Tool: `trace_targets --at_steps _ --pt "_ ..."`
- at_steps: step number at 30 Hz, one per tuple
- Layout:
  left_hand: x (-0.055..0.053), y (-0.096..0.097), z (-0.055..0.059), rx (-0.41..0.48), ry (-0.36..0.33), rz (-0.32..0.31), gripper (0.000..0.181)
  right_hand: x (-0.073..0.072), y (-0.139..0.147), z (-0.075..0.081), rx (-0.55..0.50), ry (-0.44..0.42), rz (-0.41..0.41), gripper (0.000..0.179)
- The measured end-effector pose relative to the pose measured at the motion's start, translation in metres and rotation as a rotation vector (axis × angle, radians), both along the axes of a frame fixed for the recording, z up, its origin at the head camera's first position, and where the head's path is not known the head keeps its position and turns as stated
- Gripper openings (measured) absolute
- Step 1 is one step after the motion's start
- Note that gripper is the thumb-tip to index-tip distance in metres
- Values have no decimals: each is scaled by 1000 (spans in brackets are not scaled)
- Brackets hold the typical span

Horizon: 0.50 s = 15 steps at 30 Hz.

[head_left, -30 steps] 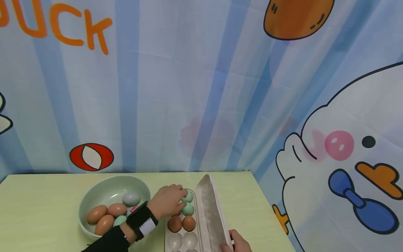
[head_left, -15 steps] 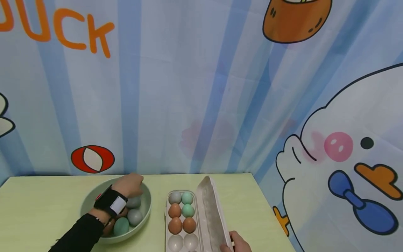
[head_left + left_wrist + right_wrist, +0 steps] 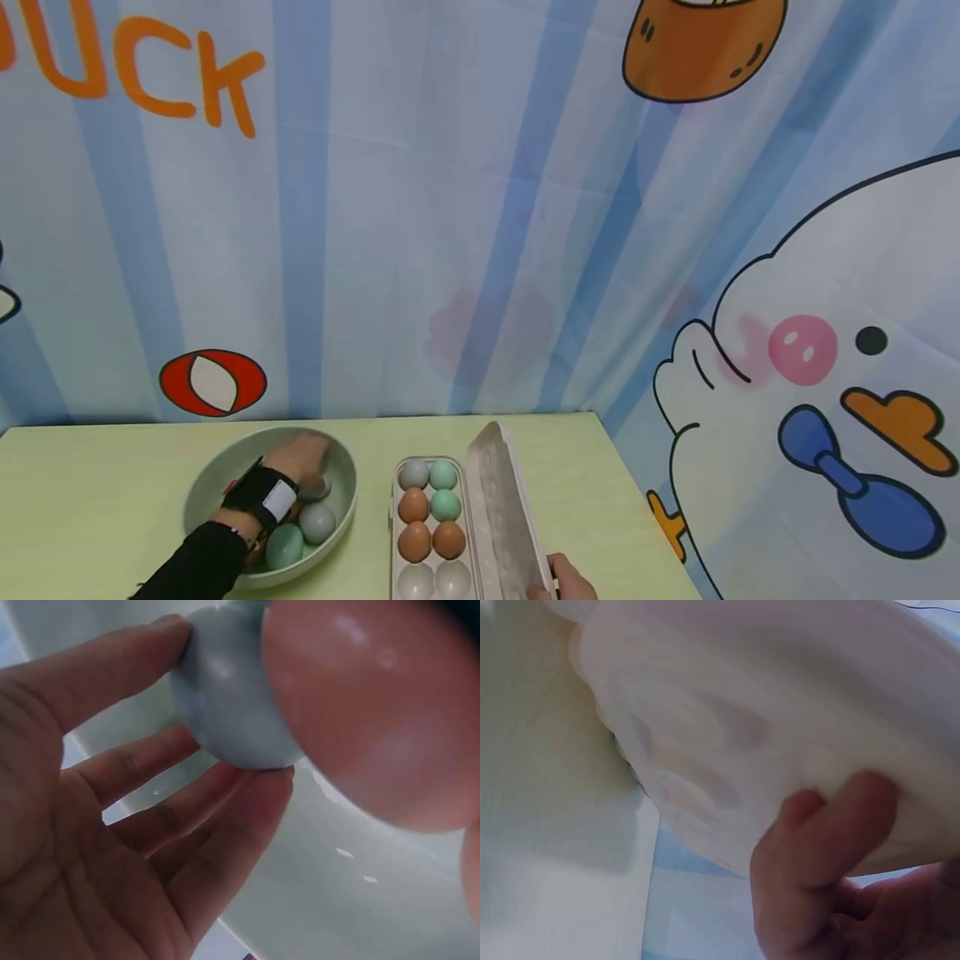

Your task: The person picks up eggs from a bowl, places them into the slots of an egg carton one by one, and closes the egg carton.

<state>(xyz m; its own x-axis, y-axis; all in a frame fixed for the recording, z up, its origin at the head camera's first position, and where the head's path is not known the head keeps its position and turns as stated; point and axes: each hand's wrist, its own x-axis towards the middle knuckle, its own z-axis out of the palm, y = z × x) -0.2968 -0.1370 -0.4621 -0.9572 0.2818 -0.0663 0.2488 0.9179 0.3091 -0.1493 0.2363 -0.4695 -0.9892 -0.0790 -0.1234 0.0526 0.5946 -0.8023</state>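
Pinching the grey egg [image 3: 229, 697] between thumb and fingertips, left hand [image 3: 298, 461] is in the bowl [image 3: 208, 500], lower left of head view — lift should be light, straight, clear of the brown egg [image 3: 375, 705]. Right hand [image 3: 572, 578] grips the carton lid [image 3: 501, 504], lower centre — steady is enough.

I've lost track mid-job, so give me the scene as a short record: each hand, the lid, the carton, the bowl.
Left hand: in the bowl, thumb and fingers on a grey egg
Right hand: holding the outer edge of the carton lid
Lid state: open, tilted up
Carton eggs: six in view; one grey, two green, three brown
Empty cups: two in full view; near end cut off
Bowl eggs: grey, green and brown; full count hidden
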Motion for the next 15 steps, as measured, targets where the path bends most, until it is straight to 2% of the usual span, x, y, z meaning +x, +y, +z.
trace_targets --at_steps 8,15 --pt "3 2 -7 28 14 -7 23 -1 -1 -1 35 61 2 28" --pt "-1 -3 -15 48 20 -9 27 -3 -3 1 20 54 -2 28"
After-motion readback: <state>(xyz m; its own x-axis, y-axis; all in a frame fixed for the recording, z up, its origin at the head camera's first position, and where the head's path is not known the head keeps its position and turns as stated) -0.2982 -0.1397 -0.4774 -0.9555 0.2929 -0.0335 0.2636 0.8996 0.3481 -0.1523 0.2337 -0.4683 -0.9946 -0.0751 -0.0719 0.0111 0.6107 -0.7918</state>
